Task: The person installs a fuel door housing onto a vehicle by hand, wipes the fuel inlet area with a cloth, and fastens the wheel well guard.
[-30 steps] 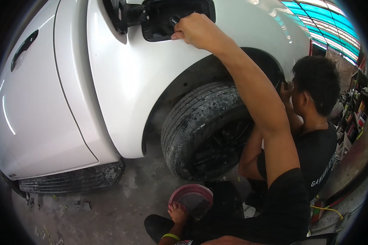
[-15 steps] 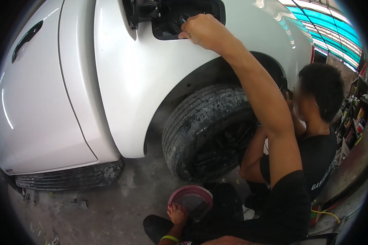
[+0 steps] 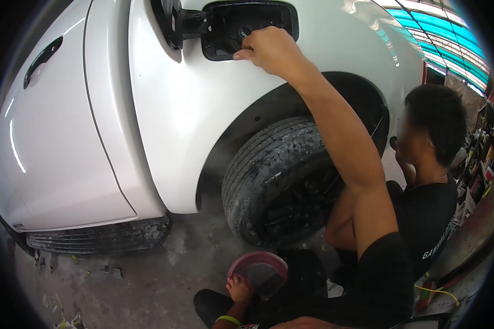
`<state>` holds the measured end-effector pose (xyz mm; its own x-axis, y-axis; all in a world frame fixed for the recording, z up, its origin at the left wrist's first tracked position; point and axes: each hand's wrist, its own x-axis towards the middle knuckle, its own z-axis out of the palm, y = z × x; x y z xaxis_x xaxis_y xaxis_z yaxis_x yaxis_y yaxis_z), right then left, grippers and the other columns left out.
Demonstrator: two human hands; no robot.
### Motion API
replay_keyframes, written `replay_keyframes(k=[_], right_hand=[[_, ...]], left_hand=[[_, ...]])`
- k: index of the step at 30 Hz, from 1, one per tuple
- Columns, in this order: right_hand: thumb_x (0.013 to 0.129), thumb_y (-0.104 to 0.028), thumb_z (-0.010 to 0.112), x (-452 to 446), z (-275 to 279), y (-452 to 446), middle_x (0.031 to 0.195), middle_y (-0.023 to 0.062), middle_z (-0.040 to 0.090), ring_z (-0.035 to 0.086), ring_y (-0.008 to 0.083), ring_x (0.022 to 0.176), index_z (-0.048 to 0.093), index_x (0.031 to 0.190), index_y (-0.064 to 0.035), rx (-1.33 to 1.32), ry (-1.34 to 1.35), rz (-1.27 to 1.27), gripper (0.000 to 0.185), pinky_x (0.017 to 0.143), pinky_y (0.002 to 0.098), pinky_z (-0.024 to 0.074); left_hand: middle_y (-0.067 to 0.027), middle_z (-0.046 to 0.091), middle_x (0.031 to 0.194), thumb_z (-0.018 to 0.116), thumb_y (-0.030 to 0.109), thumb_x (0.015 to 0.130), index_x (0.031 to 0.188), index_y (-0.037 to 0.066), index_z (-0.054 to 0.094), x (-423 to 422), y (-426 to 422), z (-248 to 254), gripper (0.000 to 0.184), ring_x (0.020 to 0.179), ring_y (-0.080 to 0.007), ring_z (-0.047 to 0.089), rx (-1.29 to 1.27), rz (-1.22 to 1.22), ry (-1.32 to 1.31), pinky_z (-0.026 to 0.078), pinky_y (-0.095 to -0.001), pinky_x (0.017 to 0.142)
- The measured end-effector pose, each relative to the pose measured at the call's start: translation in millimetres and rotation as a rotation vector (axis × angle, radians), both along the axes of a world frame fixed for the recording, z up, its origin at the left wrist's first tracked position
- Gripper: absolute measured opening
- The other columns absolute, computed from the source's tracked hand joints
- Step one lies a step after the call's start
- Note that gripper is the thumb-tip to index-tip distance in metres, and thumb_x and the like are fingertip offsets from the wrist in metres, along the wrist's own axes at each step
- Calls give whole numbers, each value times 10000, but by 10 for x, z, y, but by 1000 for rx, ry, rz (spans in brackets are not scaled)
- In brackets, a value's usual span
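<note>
My right hand (image 3: pixel 273 50) reaches up to the recess of the fuel filler (image 3: pixel 224 54) on a white vehicle. Its fingers curl over the recess's lower edge with the thumb low on the outside; anything between them is hidden. Beside the fingertips a dark fuel cap (image 3: pixel 245 33) shows in part, and the hinged fuel door (image 3: pixel 169 24) stands swung out to the left. Down low, my left hand (image 3: pixel 239 289) grips the near-left rim of a round pink basin (image 3: pixel 257 256), which seems to contain water and something dark.
Below the white body panel (image 3: pixel 186 104) sits a dusty tire (image 3: pixel 258 170) in its wheel arch. A co-worker (image 3: pixel 431 142) in a black shirt crouches at the right, close to my right arm. A side step (image 3: pixel 99 236) runs along the lower left. Debris (image 3: pixel 112 271) lies on the concrete floor.
The view has shifted slightly, so the vehicle sits a little lower and more of the fuel recess shows. My right hand stays at its lower edge. The co-worker's head and arm have moved slightly.
</note>
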<state>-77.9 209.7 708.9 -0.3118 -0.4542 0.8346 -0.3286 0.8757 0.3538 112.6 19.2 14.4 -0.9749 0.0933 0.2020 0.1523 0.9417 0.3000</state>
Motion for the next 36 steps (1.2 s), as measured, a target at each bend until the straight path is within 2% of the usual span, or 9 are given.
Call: replay_keyframes(k=[4,9,12,19,25,27,28,33,36], right_hand=[[836,-421,696,-18,18,-62,706,130,681,674,324,710,750,810,-64,61,56,-64,362,700,406,536],[829,-419,700,39,96,-143,779,123,694,677,331,772,752,826,-78,116,-11,-150,345,718,417,540],[831,-419,698,50,98,-155,784,126,693,676,332,782,752,830,-71,150,37,-125,352,720,418,540],[820,-466,703,-63,89,-250,709,145,679,676,336,716,750,801,-46,195,109,-86,423,690,416,543],[818,-521,699,-13,5,-396,645,143,662,665,339,648,749,792,-44,-24,60,-138,481,669,396,542],[815,-492,717,30,46,-325,651,143,663,669,332,667,750,811,-49,-173,-118,-9,444,679,390,538],[815,-492,717,43,50,-304,651,143,663,669,332,667,750,811,-49,-174,-115,-8,444,679,390,538],[812,-321,761,53,100,-236,706,156,675,670,339,727,747,850,-50,12,-105,-6,275,717,397,532],[818,-289,753,4,81,-235,730,164,679,670,350,744,747,866,-51,23,-40,8,244,728,417,531]], left_hand=[[-195,513,1327,554,325,873,1213,6,612,14,7,59,469,1282,-453,420,-14,4,22,347,-559,1009],[-174,503,1339,576,324,856,1150,35,644,-5,-5,42,418,1268,-436,429,34,0,-4,344,-556,1005],[-163,499,1342,585,324,849,1140,55,653,10,-8,50,402,1278,-430,419,76,0,-6,343,-558,1006],[-160,497,1336,597,329,847,1122,71,663,2,-30,23,383,1282,-422,411,65,3,-10,346,-558,1008],[-163,499,1324,582,338,863,1130,71,654,-29,-31,-41,385,1255,-420,436,32,-2,0,359,-553,987],[-163,502,1317,574,346,871,1148,65,643,-39,-39,-39,401,1261,-424,431,7,13,15,358,-549,987],[-163,502,1317,574,346,871,1148,65,643,-40,-47,-42,401,1261,-424,431,5,14,18,358,-549,987],[-166,501,1322,569,341,877,1177,47,632,-16,-25,-40,424,1280,-436,420,-4,9,9,353,-552,991],[-173,499,1333,565,331,881,1190,40,629,-19,-42,-30,429,1285,-440,417,21,0,-13,349,-556,997]])
